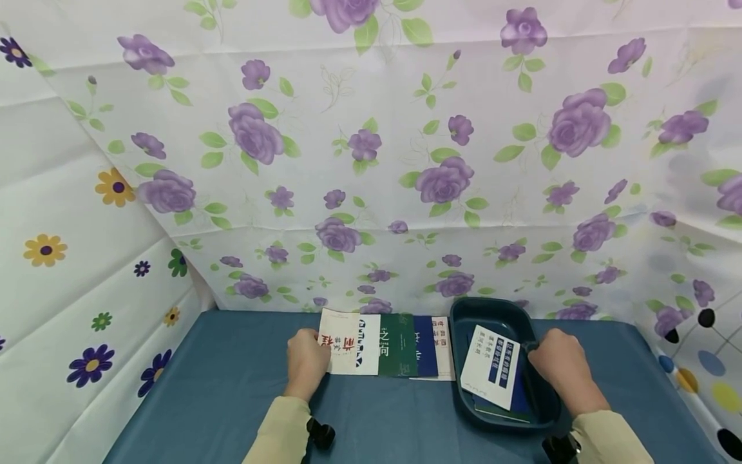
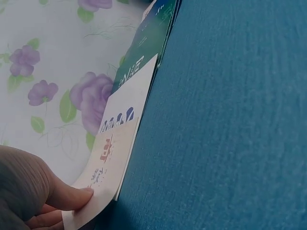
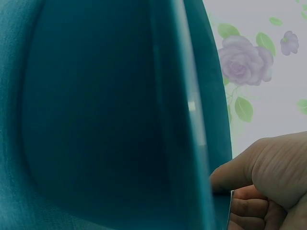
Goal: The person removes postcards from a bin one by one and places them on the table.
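The left hand [image 1: 308,364] pinches, with thumb above and fingers below, the left edge of a cream booklet with red characters [image 1: 341,343]; in the left wrist view this edge bends upward under the thumb. The right hand [image 1: 561,367] grips the right rim of the dark teal tray [image 1: 493,314], its thumb on top and its fingers curled on the outer side.

The cream booklet lies at the left end of an overlapping row in the lower middle of the frame. To its right follow a white booklet with blue lettering [image 1: 369,361], a green booklet [image 1: 398,345], a dark blue booklet [image 1: 426,348] and a pale booklet with red print [image 1: 444,348], whose right edge is just beside the tray. Inside the tray, a white booklet with blue blocks [image 1: 491,367] lies tilted over a dark blue one [image 1: 520,401].

If the left hand lifts by the bent edge only, I think the cover may crease, or the neighbour under it may be dragged along. If the right hand pulls the rim strongly, the tray could tip or slide, and the loose booklets in it would shift. Around all is the blue tablecloth [image 1: 220,386], with a flowered curtain [image 1: 371,96] behind.
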The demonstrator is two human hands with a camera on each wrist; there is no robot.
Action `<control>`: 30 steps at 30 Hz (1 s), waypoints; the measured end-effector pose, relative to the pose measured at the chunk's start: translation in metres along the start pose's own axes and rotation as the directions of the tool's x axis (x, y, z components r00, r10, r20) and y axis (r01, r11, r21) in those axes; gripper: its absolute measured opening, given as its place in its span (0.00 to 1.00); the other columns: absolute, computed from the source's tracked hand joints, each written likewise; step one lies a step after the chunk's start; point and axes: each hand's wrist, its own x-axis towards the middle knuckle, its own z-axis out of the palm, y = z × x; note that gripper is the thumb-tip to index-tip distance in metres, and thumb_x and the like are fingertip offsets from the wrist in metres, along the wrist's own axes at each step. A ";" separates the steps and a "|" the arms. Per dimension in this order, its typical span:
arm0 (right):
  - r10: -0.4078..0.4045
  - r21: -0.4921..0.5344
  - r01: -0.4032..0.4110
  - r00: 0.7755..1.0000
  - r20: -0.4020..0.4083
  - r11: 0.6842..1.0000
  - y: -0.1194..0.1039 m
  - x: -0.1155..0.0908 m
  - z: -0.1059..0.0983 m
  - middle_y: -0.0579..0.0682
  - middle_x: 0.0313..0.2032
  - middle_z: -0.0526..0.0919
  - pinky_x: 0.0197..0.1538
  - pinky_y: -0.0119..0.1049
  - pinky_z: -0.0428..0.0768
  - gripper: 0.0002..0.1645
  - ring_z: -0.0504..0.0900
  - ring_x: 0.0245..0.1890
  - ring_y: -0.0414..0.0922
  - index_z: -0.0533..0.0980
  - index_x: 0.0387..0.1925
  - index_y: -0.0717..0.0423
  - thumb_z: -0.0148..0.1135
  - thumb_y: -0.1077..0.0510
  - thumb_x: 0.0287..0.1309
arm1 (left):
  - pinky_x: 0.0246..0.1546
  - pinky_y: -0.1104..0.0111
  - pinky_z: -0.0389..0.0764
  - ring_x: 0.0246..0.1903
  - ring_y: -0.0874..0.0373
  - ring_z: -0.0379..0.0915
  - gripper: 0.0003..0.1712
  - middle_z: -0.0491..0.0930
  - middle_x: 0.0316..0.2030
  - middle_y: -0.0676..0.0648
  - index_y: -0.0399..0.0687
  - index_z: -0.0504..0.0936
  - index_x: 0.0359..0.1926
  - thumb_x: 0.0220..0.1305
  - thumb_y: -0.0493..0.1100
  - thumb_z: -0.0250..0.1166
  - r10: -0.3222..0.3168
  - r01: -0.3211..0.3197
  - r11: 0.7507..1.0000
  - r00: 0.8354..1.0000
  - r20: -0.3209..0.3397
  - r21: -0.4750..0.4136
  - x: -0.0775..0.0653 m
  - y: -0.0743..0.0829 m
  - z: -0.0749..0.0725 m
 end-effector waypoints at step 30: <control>-0.003 -0.026 0.002 1.000 -0.013 1.000 0.000 0.001 0.001 0.45 0.12 0.58 0.19 0.36 0.63 0.19 0.64 0.14 0.45 0.62 0.10 0.53 0.55 0.60 0.52 | 0.24 0.60 0.74 0.26 0.53 0.74 0.16 0.79 0.28 0.45 0.40 0.81 0.36 0.50 0.46 0.70 0.088 -0.079 0.993 0.991 -0.100 0.088 -0.005 0.009 0.001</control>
